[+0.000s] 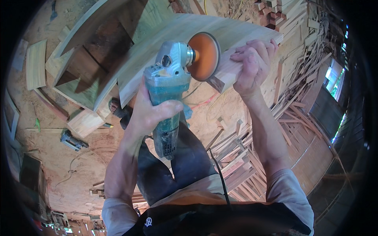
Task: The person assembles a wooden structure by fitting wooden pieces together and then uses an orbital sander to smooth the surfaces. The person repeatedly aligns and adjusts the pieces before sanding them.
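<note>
My left hand (153, 108) is wrapped around the teal body of an angle grinder (167, 88) with a silver gear head. An orange sanding disc (204, 55) is fitted on its right side, standing nearly edge-on over a pale curved wooden board (244, 29). Whether the disc touches the wood I cannot tell. At the board's right end, my right hand (254, 65) is closed over the wood with its fingers bent. An end face of the wood shows just left of the right wrist.
Left of the board stands a boat-shaped wooden frame (84, 53) with open compartments. A nail gun (73, 139) with a hose lies on the dusty floor. Piles of wood strips (246, 171) lie to the right, and stacked blocks (271, 13) sit at the far side.
</note>
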### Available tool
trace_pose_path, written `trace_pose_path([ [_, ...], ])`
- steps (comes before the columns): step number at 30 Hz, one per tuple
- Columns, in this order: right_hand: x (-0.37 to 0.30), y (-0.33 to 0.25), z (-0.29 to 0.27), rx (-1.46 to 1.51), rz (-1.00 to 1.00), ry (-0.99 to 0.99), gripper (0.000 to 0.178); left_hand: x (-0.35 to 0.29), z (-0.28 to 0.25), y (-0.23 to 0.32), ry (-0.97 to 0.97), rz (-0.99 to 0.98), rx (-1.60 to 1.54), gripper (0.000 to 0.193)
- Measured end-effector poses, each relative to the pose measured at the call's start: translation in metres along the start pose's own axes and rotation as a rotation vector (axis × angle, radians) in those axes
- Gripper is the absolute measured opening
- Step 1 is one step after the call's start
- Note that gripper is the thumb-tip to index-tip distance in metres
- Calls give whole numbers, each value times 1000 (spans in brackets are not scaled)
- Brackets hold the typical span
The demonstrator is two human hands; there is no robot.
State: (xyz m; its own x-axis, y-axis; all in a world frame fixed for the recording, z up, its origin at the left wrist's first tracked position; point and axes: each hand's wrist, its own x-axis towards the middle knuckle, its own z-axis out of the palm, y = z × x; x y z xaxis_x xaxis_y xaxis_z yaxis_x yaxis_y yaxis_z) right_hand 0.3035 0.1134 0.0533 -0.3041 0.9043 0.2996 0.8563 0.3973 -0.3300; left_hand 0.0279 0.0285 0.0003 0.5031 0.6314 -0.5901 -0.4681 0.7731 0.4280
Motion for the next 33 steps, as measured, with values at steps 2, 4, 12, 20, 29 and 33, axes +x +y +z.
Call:
trace_pose_path([
  [2, -2, 1, 0, 14, 11, -4, 41, 7, -5, -5, 15, -6, 2, 84],
  [4, -3, 2, -2, 15, 13, -7, 41, 13, -7, -6, 59, -29, -21, 82],
  [12, -7, 6, 11, 121, 13, 129, 31, -20, 11, 18, 5, -48, 24, 87],
  [20, -20, 15, 19, 279, 42, 162, 43, -9, 1, 17, -41, -10, 127, 87],
  [29, -17, 11, 15, 246, 42, 164, 49, -6, 5, 15, -19, -77, 42, 88],
  [33, -14, 11, 18, 238, 23, 184, 52, -24, 14, 23, -62, -42, 123, 91],
])
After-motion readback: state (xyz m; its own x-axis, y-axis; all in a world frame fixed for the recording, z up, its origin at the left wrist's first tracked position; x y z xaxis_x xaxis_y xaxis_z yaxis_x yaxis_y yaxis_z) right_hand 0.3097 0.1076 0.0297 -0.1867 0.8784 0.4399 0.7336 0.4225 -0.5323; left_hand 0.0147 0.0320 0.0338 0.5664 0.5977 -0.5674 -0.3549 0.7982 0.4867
